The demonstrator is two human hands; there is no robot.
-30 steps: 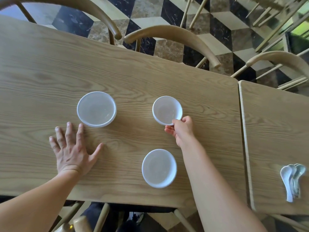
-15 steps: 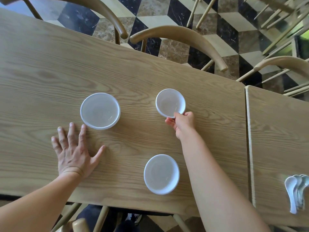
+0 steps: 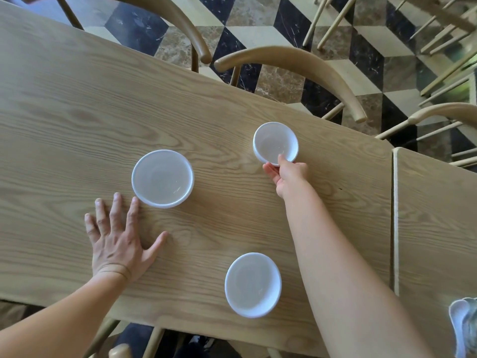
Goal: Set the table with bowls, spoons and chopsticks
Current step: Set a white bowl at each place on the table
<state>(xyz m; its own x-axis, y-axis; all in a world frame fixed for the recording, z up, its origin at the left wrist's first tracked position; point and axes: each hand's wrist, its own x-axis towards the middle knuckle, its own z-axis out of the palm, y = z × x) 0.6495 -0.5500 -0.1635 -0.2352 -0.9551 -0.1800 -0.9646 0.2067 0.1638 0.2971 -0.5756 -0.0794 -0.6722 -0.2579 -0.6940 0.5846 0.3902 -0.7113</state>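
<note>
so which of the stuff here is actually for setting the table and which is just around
For the job:
far bowl, pinched at its near rim by the right hand
left bowl
near bowl
spoons at the right edge, on the side table

Just around:
chairs along the far side
left hand, flat on the main table

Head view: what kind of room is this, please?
Probably a dining room: a long wooden table, chairs tucked along its far side, white bowls being laid out, and spoons waiting nearby.

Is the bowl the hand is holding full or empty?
Empty. The bowl in the right hand shows only its bare white inside, with nothing in it.
</note>
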